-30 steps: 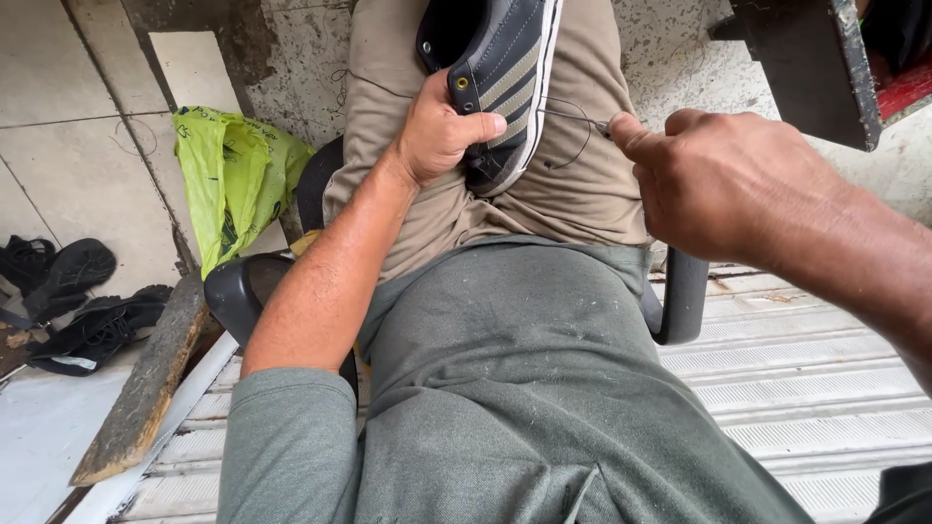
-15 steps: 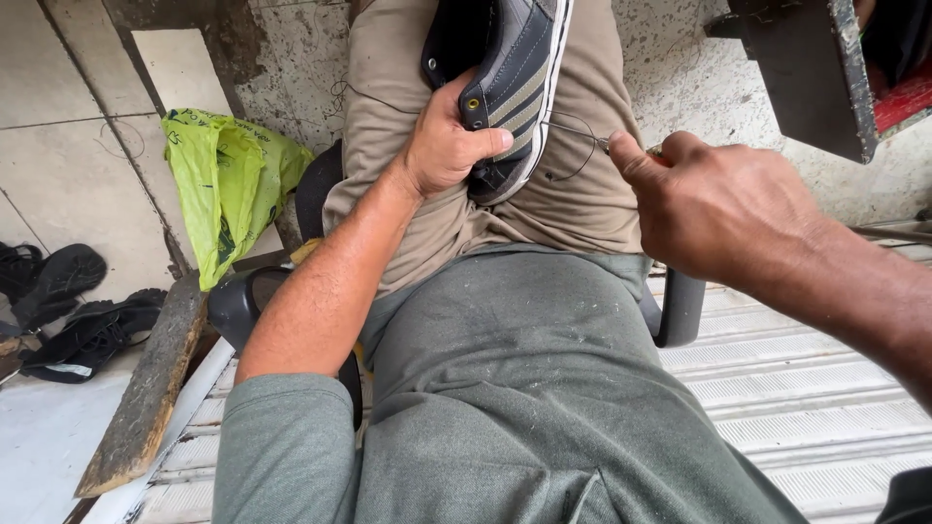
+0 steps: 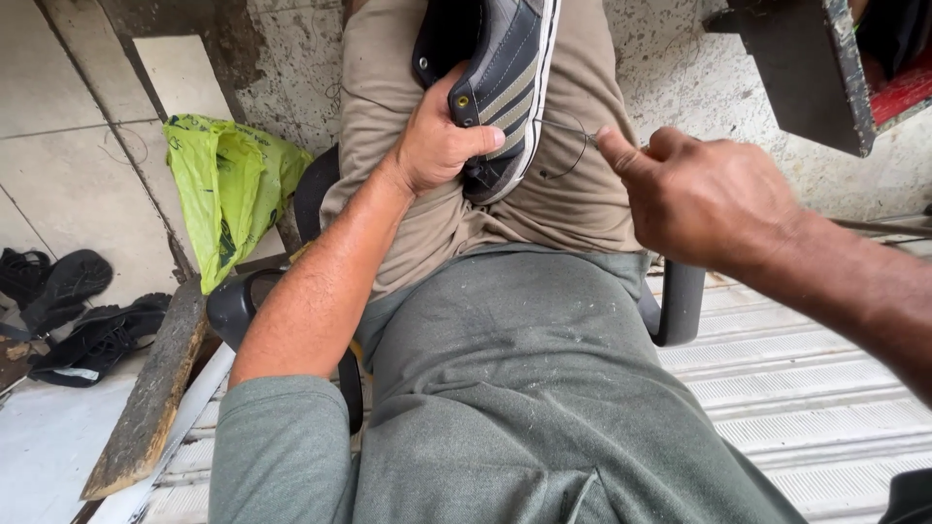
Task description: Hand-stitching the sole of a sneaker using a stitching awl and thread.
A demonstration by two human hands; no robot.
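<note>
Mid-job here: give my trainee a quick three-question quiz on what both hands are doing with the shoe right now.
1. True or false: the left hand grips the dark striped shoe against the lap.
2. What does the right hand pinch? A) thin thread B) a hammer C) a brush
3. Which bright thing lies on the floor beside the chair?

Key: 1 true; 2 A; 3 the green plastic bag.

Green plastic bag against wall to my left; black sandals on floor; wooden plank beside my chair.
</note>
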